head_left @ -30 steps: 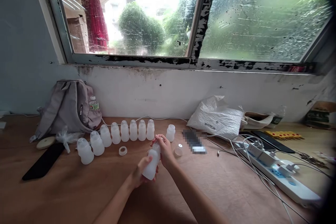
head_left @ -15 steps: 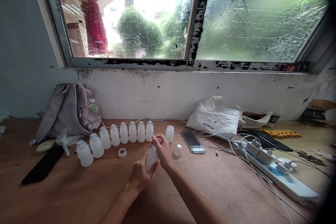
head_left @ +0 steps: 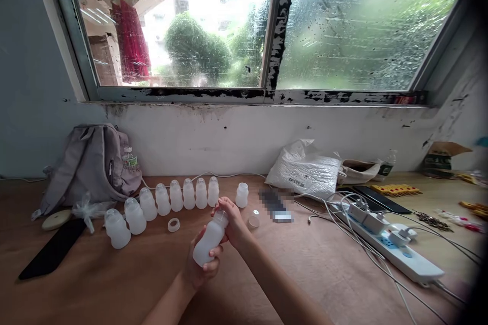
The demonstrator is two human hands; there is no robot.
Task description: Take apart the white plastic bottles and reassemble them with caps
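A wide window [head_left: 244, 94] with flaking dark paint on its frame runs above the far edge of the brown worktop [head_left: 335, 269]. At far left a grey-mauve backpack [head_left: 91, 162] leans by the wall. Far right of centre lies a silvery parcel [head_left: 305, 170]; dark print runs across its front, too small to read. A white power strip [head_left: 392, 246] slants across the right side, with plugs and cables in it; blue areas show around its sockets. A black flat strip [head_left: 53, 249] lies at near left.

At the near middle, the left hand [head_left: 195, 269] grasps the frosted body of the held bottle [head_left: 208, 245], fingers wrapped around it. The right hand [head_left: 233, 219] grips its top end with bent fingertips. The bottle is raised and tilted, its top toward the far right, and its visible side looks plain.

Beyond, a row of eight frosted bottles [head_left: 162, 199] stands in a curve from near left to far centre, and a lone bottle [head_left: 241, 196] stands to their right. In the backpack's side pocket, a drink bottle [head_left: 129, 157] wears a green label, its lettering illegible. A blurred-out patch [head_left: 275, 205] covers something just right of a clear cap [head_left: 253, 222]. Left of the hands lies a whitish ring [head_left: 174, 225].
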